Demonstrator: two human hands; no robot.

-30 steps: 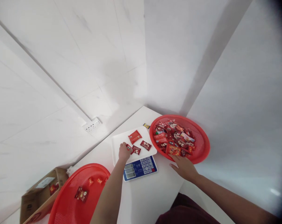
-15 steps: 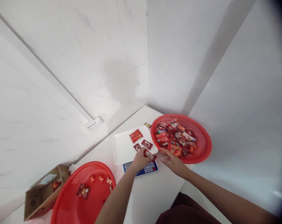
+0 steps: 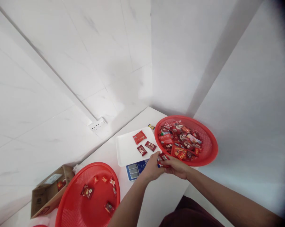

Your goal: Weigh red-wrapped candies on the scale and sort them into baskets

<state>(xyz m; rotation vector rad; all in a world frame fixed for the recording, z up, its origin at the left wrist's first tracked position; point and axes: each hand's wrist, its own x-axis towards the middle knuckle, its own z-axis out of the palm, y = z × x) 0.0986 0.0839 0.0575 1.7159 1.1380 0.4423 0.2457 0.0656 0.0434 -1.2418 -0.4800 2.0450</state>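
Note:
A small dark-red candy packet point(image 3: 163, 157) is between my two hands, in front of the right basket. My left hand point(image 3: 153, 167) grips its left side, with the fingers partly hidden. From the right, my right hand point(image 3: 177, 167) has closed its fingers on the same packet. Just beyond them is the white tray point(image 3: 127, 151) of a blue scale point(image 3: 135, 170), whose keypad my left hand partly covers. A brighter red packet point(image 3: 139, 137) and two dark-red packets point(image 3: 150, 146) lie on the tray.
A red basket point(image 3: 209, 135) heaped with wrapped candies stands at the right. Another red basket point(image 3: 73, 201) at the lower left holds several packets. Beside it is an open cardboard box point(image 3: 42, 201). A small yellow-and-dark packet point(image 3: 151, 126) lies behind the tray. A power strip point(image 3: 98, 124) is on the wall.
My left hand has moved right with the packet, and my right hand has closed on it too. The view has shifted slightly, and the scale's displays now show.

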